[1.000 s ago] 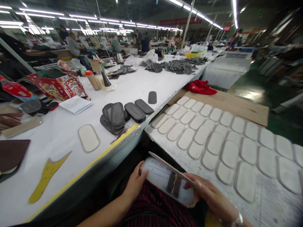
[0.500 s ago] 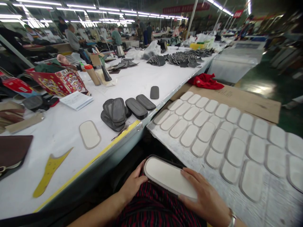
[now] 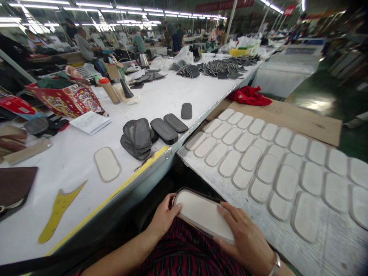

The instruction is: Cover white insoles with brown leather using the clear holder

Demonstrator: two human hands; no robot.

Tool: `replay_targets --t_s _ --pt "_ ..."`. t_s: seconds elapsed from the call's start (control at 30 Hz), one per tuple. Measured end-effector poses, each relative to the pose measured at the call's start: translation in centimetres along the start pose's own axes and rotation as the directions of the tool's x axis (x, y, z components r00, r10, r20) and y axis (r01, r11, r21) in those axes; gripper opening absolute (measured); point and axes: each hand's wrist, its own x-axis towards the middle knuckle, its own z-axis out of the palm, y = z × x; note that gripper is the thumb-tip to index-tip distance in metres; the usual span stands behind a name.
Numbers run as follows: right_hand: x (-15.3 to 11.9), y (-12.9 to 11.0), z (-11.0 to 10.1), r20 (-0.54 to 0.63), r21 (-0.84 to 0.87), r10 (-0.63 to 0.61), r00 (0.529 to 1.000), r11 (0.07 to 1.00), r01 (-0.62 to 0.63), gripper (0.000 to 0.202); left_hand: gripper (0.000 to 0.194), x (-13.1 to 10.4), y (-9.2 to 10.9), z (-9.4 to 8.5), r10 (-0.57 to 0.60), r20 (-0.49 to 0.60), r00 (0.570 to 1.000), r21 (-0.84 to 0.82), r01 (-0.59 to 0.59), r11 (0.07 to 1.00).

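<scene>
A white oval pad with a dark rim [image 3: 199, 211] lies flat on my lap, over red striped cloth. My left hand [image 3: 163, 219] grips its left end with the thumb on top. My right hand [image 3: 244, 239] lies palm down on its right end, fingers spread over the white face. Just beyond, a board [image 3: 212, 178] carries several rows of similar white pads [image 3: 263, 168].
The long white table [image 3: 71, 161] on my left holds a single white pad [image 3: 107, 164], a stack of dark mesh pieces [image 3: 138, 138], black pads [image 3: 164, 130], a yellow template [image 3: 59, 211] and a patterned red box [image 3: 64, 100]. Red cloth [image 3: 249, 96] lies on cardboard. People work far behind.
A second ago I held the piece tilted, with a thin board lifted over a clear-covered face. Now it lies flat, white face up, and my right palm presses on it.
</scene>
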Motion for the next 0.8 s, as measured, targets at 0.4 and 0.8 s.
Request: replay_targets --t_s 0.4,0.8 --pt "0.7 -1.9 -1.4 0.049 0.006 0.076 0.996 0.997 -0.076 0.058 0.051 -1.3 1.2 0.6 0.654 0.289 0.7 0.567 -0.675 0.472" --pt "-2.0 -0.1 -3.3 0.041 0.929 0.391 0.919 0.324 -0.179 0.07 0.089 -2.9 2.4 6.3 0.297 0.73 0.616 0.642 -0.767 0.013"
